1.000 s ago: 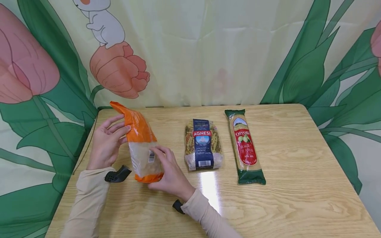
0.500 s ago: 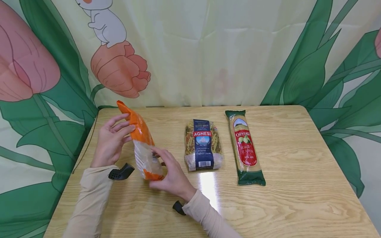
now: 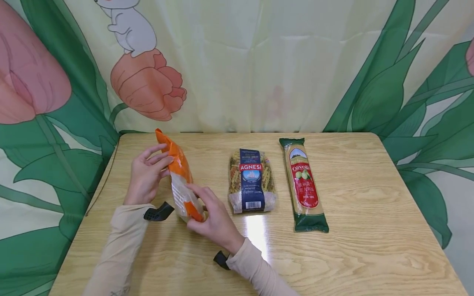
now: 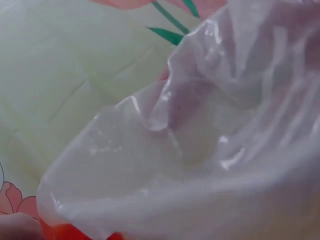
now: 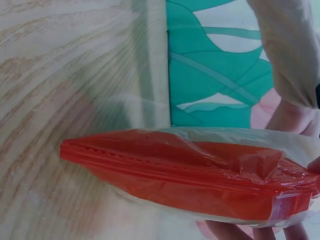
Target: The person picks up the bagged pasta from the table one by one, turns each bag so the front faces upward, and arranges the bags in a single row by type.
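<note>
An orange and clear plastic bag (image 3: 179,164) is held up on its narrow side at the left of the table, between two hands. Its contents look pale; their kind cannot be made out. The left hand (image 3: 147,174) pinches the orange upper part with thumb and fingers. At the lower end, the right hand (image 3: 215,220) grips the bag, thumb near the orange corner. Clear crinkled film of the bag (image 4: 150,165) fills most of the left wrist view. The right wrist view faces the bag's orange sealed end (image 5: 165,165), with fingertips (image 5: 250,231) below it.
A pack of spiral pasta (image 3: 252,181) with a dark blue label lies right of the hands. Further right lies a long green-ended spaghetti pack (image 3: 304,185). A printed curtain (image 3: 289,74) hangs behind the wooden table (image 3: 370,197).
The bag has turned from its barcode face onto its narrow side, and its top has shifted right. The left hand has moved right with it; the right hand stays nearly in place.
</note>
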Demonstrator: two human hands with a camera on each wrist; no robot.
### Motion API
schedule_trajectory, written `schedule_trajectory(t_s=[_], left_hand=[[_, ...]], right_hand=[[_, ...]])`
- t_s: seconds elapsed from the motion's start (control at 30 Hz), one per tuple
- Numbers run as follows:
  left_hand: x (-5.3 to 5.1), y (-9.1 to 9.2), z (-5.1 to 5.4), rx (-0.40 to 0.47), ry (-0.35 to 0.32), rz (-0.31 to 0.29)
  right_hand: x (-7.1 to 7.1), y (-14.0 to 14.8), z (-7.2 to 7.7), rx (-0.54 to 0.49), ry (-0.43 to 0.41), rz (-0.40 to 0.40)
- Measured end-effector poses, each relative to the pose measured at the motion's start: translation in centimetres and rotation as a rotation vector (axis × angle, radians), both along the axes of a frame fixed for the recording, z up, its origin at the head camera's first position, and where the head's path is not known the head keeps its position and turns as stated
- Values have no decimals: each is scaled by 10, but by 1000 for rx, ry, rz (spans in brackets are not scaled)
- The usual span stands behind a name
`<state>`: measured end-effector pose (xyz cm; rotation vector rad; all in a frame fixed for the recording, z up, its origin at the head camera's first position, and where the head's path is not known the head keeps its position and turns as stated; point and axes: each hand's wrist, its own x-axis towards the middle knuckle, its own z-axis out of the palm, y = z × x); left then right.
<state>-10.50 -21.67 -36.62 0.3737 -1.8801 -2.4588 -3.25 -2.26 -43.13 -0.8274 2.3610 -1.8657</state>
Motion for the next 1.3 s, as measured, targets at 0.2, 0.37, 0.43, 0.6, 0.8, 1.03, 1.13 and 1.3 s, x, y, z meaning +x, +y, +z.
schedule_trajectory(t_s=[0.2,0.37,0.43,0.6,0.8,1.03,1.13,1.3], left_hand=[[-2,-2,-2,-15,-10,-41],[-1,-6,-3,-62,-60,-119],[1,-9,-8,-83,-67,-152],[14,-28,-38,-137,-55,-156],[31,-45,-81,-145,-163,-163],[31,-40,-96,10,-198,-235],[28,-37,-95,66,-221,-266],[26,-36,-93,166,-268,-238]], right_hand=[[0,1,4,-35,1,-16],[0,3,4,-63,-43,-14],[-1,4,4,-73,-68,-26],[-4,7,5,-128,-95,-51],[-8,11,6,-164,-113,-30],[-10,11,7,-185,-130,-10],[-10,12,7,-187,-138,6],[-11,14,9,-186,-145,13]])
